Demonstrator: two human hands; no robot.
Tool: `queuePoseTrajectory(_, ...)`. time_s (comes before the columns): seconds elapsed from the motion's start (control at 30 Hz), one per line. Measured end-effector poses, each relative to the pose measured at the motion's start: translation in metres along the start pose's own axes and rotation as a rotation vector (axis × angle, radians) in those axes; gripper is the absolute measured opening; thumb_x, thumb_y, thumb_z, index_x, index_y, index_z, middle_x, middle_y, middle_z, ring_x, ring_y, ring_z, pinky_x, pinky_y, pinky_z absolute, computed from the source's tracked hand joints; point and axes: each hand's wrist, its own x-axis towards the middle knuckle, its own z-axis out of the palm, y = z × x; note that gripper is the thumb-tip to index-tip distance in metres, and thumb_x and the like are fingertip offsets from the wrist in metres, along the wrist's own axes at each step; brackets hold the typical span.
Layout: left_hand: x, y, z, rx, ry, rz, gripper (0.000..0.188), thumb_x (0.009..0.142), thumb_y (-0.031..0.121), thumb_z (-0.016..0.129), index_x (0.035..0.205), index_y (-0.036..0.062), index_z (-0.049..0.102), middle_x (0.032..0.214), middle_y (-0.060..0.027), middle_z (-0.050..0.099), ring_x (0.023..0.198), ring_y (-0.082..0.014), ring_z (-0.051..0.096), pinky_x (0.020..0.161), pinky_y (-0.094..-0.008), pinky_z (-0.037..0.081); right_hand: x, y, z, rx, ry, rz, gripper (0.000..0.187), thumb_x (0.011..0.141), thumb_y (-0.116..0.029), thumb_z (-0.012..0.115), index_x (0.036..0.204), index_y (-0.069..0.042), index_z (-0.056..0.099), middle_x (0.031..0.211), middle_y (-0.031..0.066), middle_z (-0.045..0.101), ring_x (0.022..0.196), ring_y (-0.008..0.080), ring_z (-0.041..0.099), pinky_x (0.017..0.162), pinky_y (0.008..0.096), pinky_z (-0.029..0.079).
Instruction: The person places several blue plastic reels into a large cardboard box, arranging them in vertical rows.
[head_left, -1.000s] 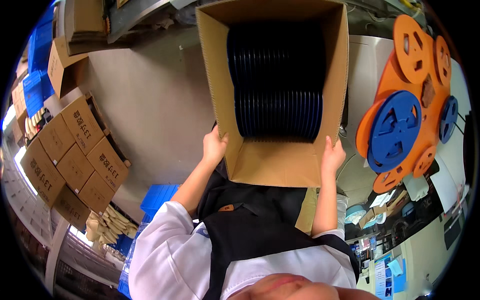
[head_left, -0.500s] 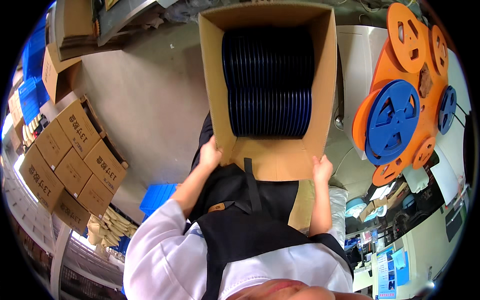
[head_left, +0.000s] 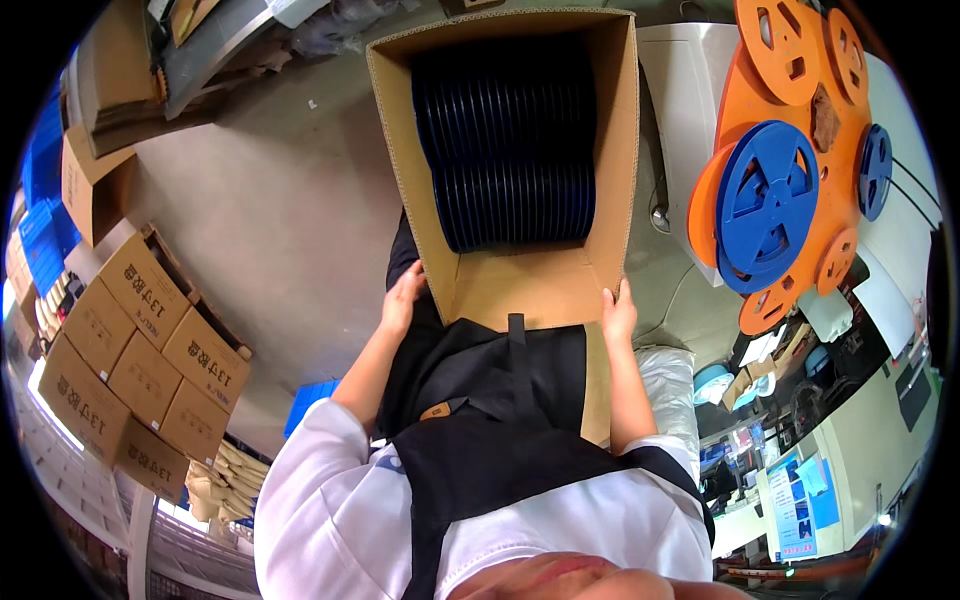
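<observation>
In front of me stands an open cardboard box [head_left: 535,290], its near end at my lap. Two rows of dark blue plastic reels [head_left: 515,205] are packed on edge inside it. My left hand [head_left: 402,298] lies along the outside of the near left corner, fingers stretched out and not wrapped round the edge. At the near right corner my right hand [head_left: 619,315] pinches the box wall, with the thumb on the inner side. The far end of the reels is lost in shadow.
To the right, an orange disc rack [head_left: 800,200] carries a large blue reel [head_left: 768,205] close to the box. Several closed cartons [head_left: 150,350] are stacked on the left. Another open carton [head_left: 92,190] stands beyond them. A clear plastic-wrapped bundle [head_left: 668,395] sits by my right forearm.
In the view, the box and its reels have shifted a little up and left. My left hand has loosened from the box edge and its fingers have straightened. My right hand stays at its corner.
</observation>
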Motion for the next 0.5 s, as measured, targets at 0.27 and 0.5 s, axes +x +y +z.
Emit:
queuePoseTrajectory(0.27, 0.039, -0.031, -0.017, 1.243, 0.128, 0.211, 0.047, 0.088, 0.024, 0.049, 0.132, 0.0094, 0.041, 0.138, -0.0112, 0.038, 0.131, -0.0297, 0.029, 0.107, -0.0420, 0.025, 0.034, -0.155, -0.022, 0.069, 0.194, -0.726, 0.045, 0.083, -0.007, 0.056, 0.127, -0.008, 0.045, 0.125, 0.0129, 0.047, 0.111, 0.0303, 0.049, 0.091, 0.0373, 0.043)
queuePoseTrajectory(0.5, 0.043, 0.001, 0.010, 1.568, -0.037, 0.010, 0.049, 0.090, 0.032, 0.038, 0.135, 0.0121, 0.037, 0.142, -0.0036, 0.034, 0.134, -0.0244, 0.024, 0.108, -0.0434, 0.020, 0.175, -0.204, 0.019, -0.053, 0.197, -0.381, 0.043, 0.083, -0.008, 0.048, 0.125, -0.013, 0.043, 0.115, 0.0179, 0.046, 0.094, 0.0401, 0.055, 0.081, 0.0463, 0.047)
